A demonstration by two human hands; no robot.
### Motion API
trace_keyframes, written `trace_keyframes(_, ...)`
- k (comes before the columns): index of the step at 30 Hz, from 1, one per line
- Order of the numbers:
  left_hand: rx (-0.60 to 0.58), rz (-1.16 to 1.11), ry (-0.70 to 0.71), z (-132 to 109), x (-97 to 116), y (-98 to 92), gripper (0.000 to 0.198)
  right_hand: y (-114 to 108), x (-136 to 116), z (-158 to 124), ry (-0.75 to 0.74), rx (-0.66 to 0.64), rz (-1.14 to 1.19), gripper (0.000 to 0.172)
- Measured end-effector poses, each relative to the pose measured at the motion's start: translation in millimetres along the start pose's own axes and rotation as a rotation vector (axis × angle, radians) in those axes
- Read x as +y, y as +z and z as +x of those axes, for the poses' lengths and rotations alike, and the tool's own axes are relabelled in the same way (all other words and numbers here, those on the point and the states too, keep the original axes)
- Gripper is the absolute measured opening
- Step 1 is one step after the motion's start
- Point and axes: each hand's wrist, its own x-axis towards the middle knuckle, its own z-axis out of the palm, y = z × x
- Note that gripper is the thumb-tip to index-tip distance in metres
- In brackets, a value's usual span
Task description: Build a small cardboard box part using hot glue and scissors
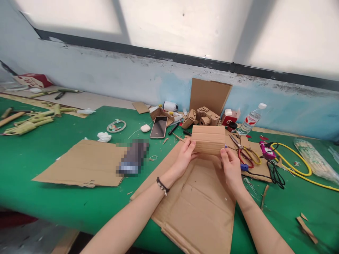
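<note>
A small rectangular piece of cardboard (pixel 208 138) with creases across it is raised in front of me. My left hand (pixel 187 155) pinches its lower left corner, thumb on the near face. At the lower right corner my right hand (pixel 231 165) grips it the same way. Fingers behind the piece are partly hidden. Below both hands lies a large cardboard sheet (pixel 201 201) on the green table. Just beyond the held piece sit a cardboard camera model (pixel 208 117) and a smaller cardboard part (pixel 189 119). Scissors (pixel 245 153) with red and yellow handles rest to the right.
Left of me lie another cardboard sheet (pixel 82 162), a blurred-out object (pixel 134 157) and a phone (pixel 159 127). A water bottle (pixel 251 120), a purple device (pixel 267 150), yellow cable (pixel 304 171) and bagged sticks (pixel 316 158) are on the right. Cardboard (pixel 209 93) leans against the wall.
</note>
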Motion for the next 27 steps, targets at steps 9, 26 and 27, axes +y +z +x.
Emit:
trace_keyframes(9,-0.233,0.169,0.067,-6,7,2.1,0.055,-1,-7,3,0.186,0.192,0.287,0.057)
trace_keyframes(26,-0.234,0.684,0.377,-6,22,-19.9,0.019,1,-4,0,0.311,0.085,0.390,0.048)
trace_keyframes(27,-0.230,0.659,0.349,-7,21,-18.8,0.021,1,-3,0,0.305,0.078,0.377,0.049)
